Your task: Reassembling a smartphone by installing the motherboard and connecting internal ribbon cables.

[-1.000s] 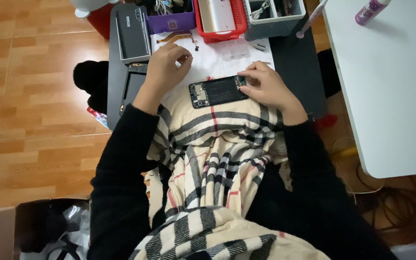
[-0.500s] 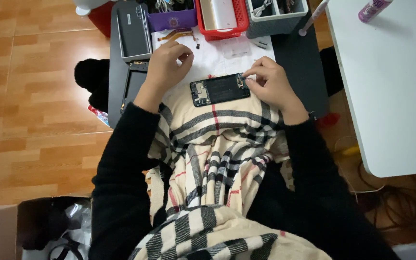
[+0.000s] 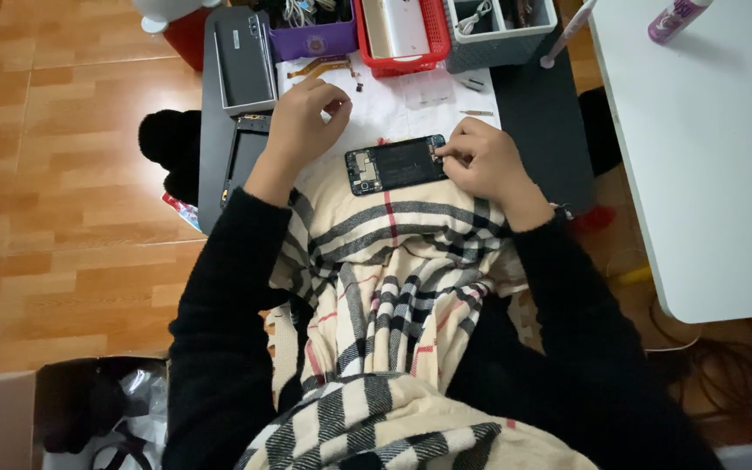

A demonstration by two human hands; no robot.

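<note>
The opened phone lies on the counter at the scarf edge. The right hand pinches its right end, grip narrow. The left hand hovers above white paper, fingers curled, holding nothing visible

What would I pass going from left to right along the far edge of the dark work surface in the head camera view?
Closed dark phone → purple tray → red basket → grey compartment box → white pen-like tool. Nearer in, the left hand and right hand work by the opened phone.
</note>
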